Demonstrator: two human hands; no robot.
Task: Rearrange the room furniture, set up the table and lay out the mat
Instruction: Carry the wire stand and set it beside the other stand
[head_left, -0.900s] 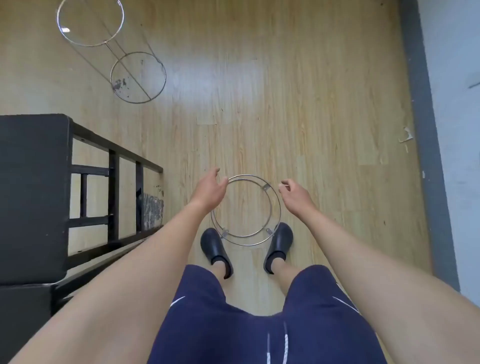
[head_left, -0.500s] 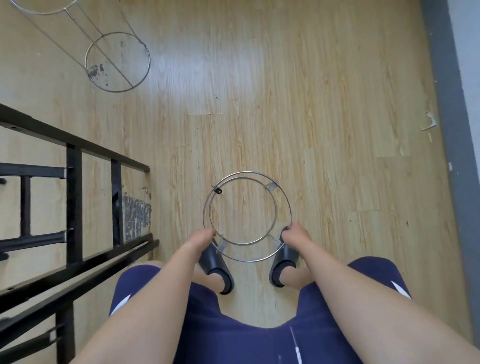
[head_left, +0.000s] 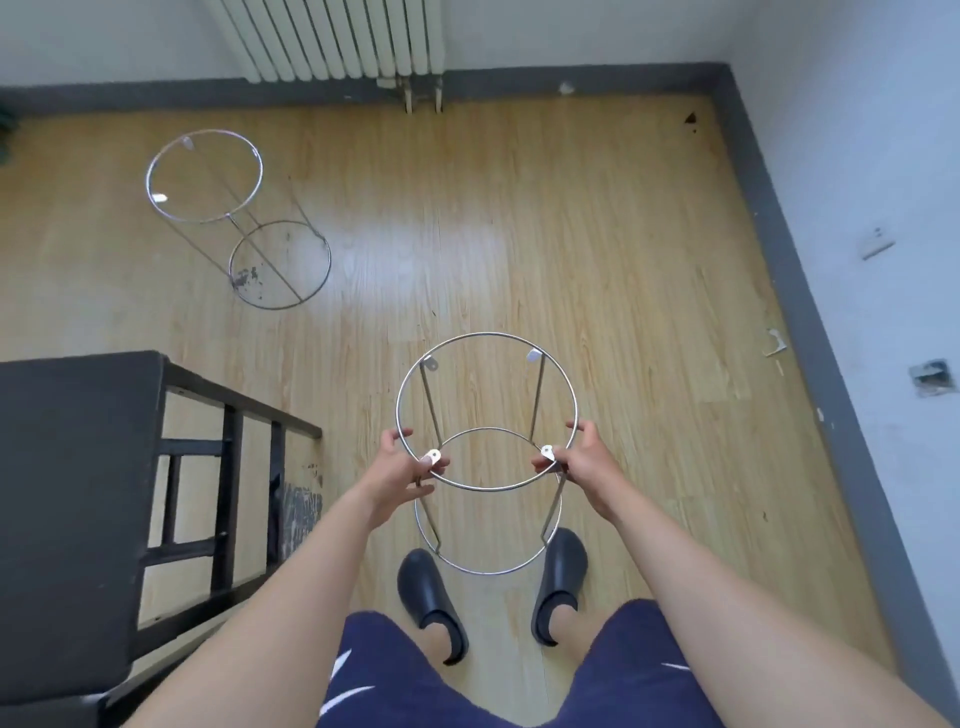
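Note:
A round wire stool frame, two steel rings joined by thin legs, hangs in front of me above the wooden floor. My left hand grips the left side of its upper ring. On the right side of the same ring, my right hand holds on. The lower ring hovers between my two dark shoes. A second wire stool frame stands on the floor at the far left.
A black chair with slatted side fills the left. A white radiator is on the far wall. A grey skirting board and white wall run along the right. Bare wooden floor lies ahead.
Both hands closed on the frame's top ring and lifted it off the floor. My head has risen, bringing the far wall and radiator into view.

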